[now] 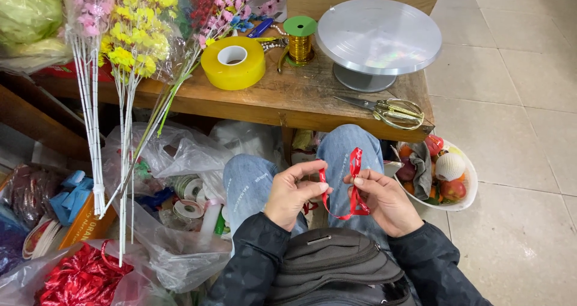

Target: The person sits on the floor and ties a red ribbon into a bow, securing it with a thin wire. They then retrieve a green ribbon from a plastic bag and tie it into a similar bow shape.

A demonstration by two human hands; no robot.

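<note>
Over your knees, below the wooden worktop [264, 98], you pinch the red ribbon [353, 183] with both hands, left hand [291, 193] closed on the short end, right hand [384, 201] closed on the loop, ribbon's long axis near vertical between them.

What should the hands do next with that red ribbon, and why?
Probably pull the loop snug. The left hand and right hand both pinch the red ribbon, which curls loosely between them over the knees, not yet tight or tied.
</note>
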